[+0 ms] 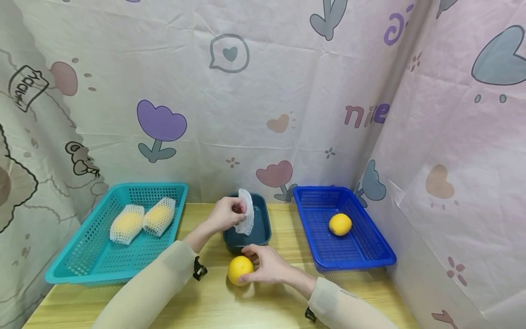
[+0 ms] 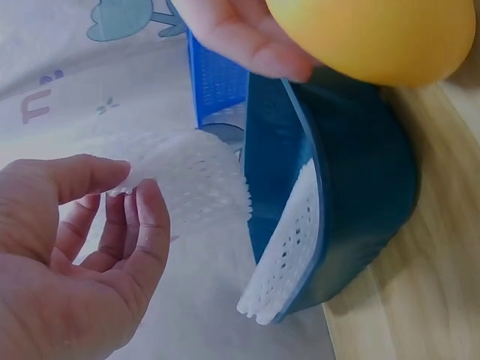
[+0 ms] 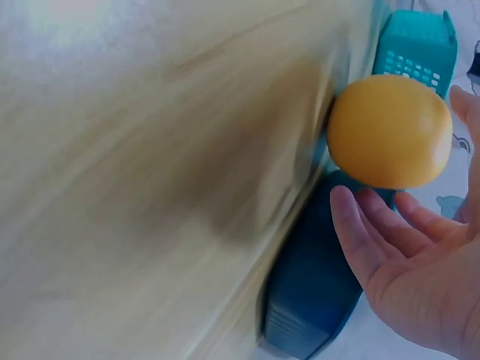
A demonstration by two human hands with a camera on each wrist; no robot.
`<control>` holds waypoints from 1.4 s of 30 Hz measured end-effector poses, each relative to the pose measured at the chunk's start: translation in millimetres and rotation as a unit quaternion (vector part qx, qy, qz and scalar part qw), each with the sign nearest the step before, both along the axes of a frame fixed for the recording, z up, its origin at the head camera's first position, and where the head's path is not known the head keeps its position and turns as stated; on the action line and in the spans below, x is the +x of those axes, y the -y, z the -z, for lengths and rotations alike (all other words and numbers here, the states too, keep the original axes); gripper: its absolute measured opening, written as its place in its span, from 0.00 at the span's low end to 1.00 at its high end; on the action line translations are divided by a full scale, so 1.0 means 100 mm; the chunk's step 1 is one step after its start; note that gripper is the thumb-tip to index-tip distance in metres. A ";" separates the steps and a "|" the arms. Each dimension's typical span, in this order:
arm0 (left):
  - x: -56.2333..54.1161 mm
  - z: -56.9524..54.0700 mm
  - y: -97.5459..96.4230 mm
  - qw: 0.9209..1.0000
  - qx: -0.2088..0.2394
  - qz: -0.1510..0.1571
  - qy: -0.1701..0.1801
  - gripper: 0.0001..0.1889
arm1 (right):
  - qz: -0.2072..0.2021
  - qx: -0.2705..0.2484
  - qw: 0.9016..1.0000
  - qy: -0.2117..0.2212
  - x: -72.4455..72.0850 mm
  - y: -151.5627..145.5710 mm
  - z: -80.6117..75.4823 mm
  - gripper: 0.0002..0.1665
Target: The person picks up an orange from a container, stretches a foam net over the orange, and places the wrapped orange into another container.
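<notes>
My left hand (image 1: 225,214) pinches a white foam fruit net (image 1: 247,214) between thumb and fingertips, above a dark teal bin (image 1: 261,219). In the left wrist view, this net (image 2: 195,176) hangs loose from the fingers, and a second foam net (image 2: 289,244) rests over the bin's rim. In front of the bin, my right hand (image 1: 269,266) holds a bare yellow orange (image 1: 239,270) between thumb and fingers. The right wrist view shows the orange (image 3: 390,131) between the curved fingers and the thumb, close over the table.
A turquoise basket (image 1: 111,262) at the left holds two fruits in foam nets (image 1: 128,224). At the right, a blue basket (image 1: 349,264) contains one bare orange (image 1: 340,224). The wooden table (image 1: 197,306) ends at a printed cloth (image 1: 230,114) behind and at the right.
</notes>
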State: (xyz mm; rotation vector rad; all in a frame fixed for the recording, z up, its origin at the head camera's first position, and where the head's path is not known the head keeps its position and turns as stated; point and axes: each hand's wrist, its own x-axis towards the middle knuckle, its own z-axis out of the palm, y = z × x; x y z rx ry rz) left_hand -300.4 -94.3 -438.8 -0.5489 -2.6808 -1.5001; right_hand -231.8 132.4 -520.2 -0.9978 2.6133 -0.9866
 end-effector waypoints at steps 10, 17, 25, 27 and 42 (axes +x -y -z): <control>0.27 -0.09 -0.01 0.999 0.040 -0.009 -0.013 0.06 | 0.031 -0.049 0.998 -0.003 -0.11 -0.05 -0.14 0.33; 0.42 -0.15 -0.03 0.996 0.087 -0.015 -0.024 0.08 | 0.076 -0.137 0.986 0.053 -0.13 0.00 -0.25 0.16; 0.52 -0.13 -0.05 0.994 0.083 -0.025 -0.066 0.05 | 0.117 -0.300 0.911 0.259 -0.16 0.06 -0.38 0.31; 0.54 -0.12 -0.06 0.994 0.081 -0.026 -0.073 0.04 | 0.136 -0.334 0.889 0.282 -0.17 0.06 -0.41 0.34; 0.65 0.08 -0.10 0.997 0.066 -0.012 -0.050 0.07 | 0.233 -0.493 0.780 0.308 -0.30 0.04 -0.48 0.11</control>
